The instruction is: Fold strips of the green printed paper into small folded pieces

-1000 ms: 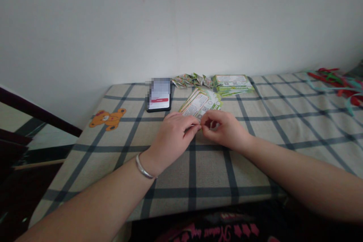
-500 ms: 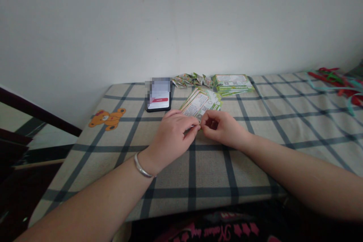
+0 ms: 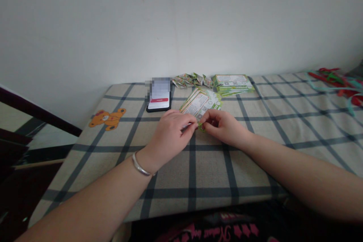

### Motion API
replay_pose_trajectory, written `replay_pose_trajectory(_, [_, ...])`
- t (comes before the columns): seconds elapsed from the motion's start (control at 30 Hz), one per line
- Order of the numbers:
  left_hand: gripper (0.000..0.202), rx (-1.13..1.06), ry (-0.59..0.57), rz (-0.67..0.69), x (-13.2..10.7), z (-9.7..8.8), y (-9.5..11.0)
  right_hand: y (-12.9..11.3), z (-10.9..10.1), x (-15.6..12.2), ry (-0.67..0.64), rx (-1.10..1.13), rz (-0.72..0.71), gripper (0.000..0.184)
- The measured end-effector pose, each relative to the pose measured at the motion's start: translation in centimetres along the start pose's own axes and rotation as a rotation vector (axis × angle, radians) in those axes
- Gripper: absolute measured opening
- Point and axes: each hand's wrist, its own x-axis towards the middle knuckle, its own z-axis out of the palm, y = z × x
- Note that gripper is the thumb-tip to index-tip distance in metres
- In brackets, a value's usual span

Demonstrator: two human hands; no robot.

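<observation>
My left hand (image 3: 172, 132), with a silver bangle (image 3: 140, 164) on its wrist, is closed in a pinch. Close to its right, thumb and fingers of my right hand (image 3: 222, 126) are also pinched together. A bit of green shows between the two sets of fingertips, too small and covered to name. Just beyond them a fanned stack of green and white printed cards or flat packets (image 3: 200, 102) lies on the cloth, its near edge partly behind my hands.
Behind the fan lie several crumpled small sachets (image 3: 190, 80) and a second green and white stack (image 3: 234, 82). A phone (image 3: 159, 100) lies left of them. A bear picture (image 3: 107, 119) is on the checked tablecloth (image 3: 167, 177). Red and teal ribbons (image 3: 337, 81) lie far right.
My left hand has shifted slightly left, so the gap between the fingertips has widened and more green shows there. My right hand has hardly moved.
</observation>
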Motion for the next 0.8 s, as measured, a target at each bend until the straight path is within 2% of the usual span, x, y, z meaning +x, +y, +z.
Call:
replay_pose_trajectory(0.37, [0.008, 0.013, -0.044, -0.068, 0.1, -0.1, -0.4, -0.1, -0.1, 0.1, -0.013, -0.069, -0.075, 0.009])
replay_pose_trajectory(0.53, [0.009, 0.011, -0.048, -0.114, -0.1, -0.2, -0.4, 0.0, -0.3, 0.3, 0.054, -0.092, -0.084, 0.008])
replay_pose_trajectory(0.8, [0.018, 0.005, -0.044, -0.22, -0.1, -0.2, -0.7, 1.0, -0.9, 0.7, 0.159, -0.08, -0.003, 0.011])
